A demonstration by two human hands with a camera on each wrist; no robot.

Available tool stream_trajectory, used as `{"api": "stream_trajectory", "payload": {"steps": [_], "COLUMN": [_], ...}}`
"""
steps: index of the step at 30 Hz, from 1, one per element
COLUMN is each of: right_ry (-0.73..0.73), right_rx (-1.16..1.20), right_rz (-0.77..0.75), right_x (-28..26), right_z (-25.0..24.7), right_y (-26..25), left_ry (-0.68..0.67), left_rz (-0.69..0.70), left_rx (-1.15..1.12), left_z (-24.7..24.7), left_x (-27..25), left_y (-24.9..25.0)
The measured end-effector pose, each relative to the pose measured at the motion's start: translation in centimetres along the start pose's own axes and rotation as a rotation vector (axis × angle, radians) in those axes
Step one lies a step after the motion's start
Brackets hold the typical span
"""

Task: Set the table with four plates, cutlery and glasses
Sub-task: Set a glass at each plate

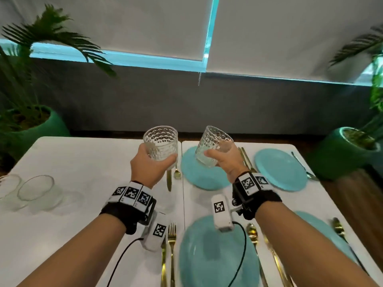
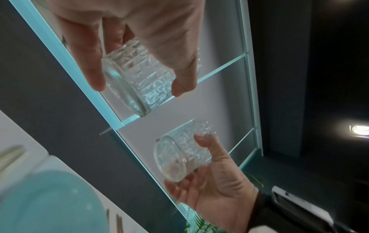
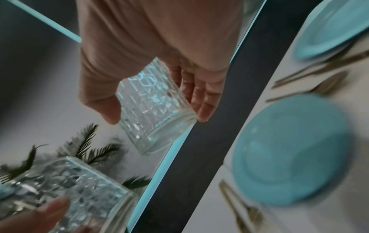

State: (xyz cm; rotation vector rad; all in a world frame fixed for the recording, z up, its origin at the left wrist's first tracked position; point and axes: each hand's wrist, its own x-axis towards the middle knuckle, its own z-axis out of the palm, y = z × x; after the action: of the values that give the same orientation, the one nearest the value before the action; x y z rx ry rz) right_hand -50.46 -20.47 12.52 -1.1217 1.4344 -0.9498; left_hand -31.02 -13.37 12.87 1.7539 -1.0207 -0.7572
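Each hand, left [image 1: 148, 164] and right [image 1: 224, 162], grips a clear faceted glass tumbler [image 1: 161, 144]; lower both upright, just beyond the round turquoise plates [image 1: 204, 177] beneath.

Evenly lit, soft daylight through white roller blinds [image 1: 290, 38], cyan glow along their gaps. Faint shadows under both forearms on the white bench [image 1: 72, 162]. Motion blur on the empty glasses [image 1: 31, 193] left of the fingers. Curved wide-angle edges. Wrist views smeared: blue plate [image 3: 289, 149] beyond the fingers soft, ceiling lamp [image 2: 359, 130] flaring.
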Motion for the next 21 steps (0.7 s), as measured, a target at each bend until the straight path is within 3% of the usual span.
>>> {"api": "stream_trajectory", "payload": {"steps": [4, 11, 15, 21], "right_ry": [0.239, 0.510, 0.619, 0.653], "right_rx": [-0.026, -0.217, -0.300, -0.338], "right_rz": [0.039, 0.205, 0.314, 0.366], "right_x": [0.1, 0.7, 0.6, 2.2], "right_z": [-10.3, -25.6, -31.2, -34.4], "right_y": [2.9, 9.6, 12.5, 15.9], "left_ry": [-0.093, -0.184, -0.200, -0.233], "left_rz": [0.013, 0.029, 0.024, 0.041], "left_rx": [0.021, 0.080, 0.112, 0.171], "left_z": [6.8, 16.7, 20.9, 24.8], "left_x": [-1.8, -4.9, -5.8, -7.0], "left_y": [2.7, 5.8, 5.9, 5.6]}}
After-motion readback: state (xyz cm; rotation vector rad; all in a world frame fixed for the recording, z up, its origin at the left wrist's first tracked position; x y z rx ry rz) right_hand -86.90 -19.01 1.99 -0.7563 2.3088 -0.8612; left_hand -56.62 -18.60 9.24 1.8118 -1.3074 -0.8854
